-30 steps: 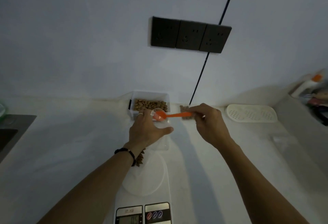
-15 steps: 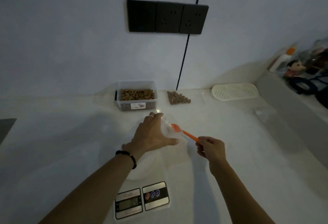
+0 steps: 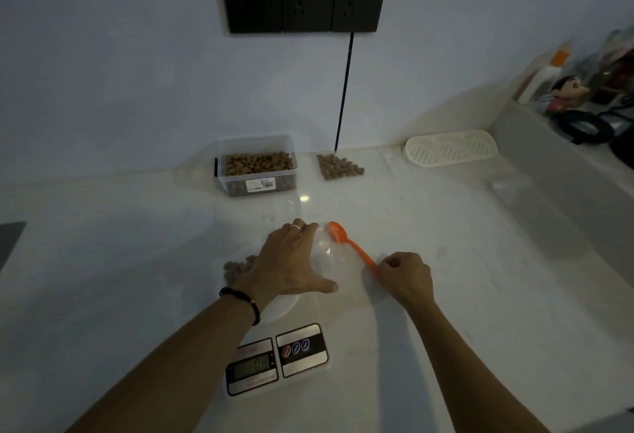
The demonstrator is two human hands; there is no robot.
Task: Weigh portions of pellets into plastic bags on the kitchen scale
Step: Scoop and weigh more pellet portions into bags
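Clear plastic bag [image 3: 329,254] under flat, spread left hand [image 3: 291,264]; orange spoon [image 3: 353,247] pinched in right hand [image 3: 404,278].

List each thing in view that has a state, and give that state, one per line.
left hand: spread flat, pressing the plastic bag
right hand: curled round the spoon handle
orange spoon: held, bowl at the bag mouth
plastic bag: on the scale, pellets inside
kitchen scale: on, digits unreadable
pellet tub: lid off, partly full
filled bag: lying by the wall
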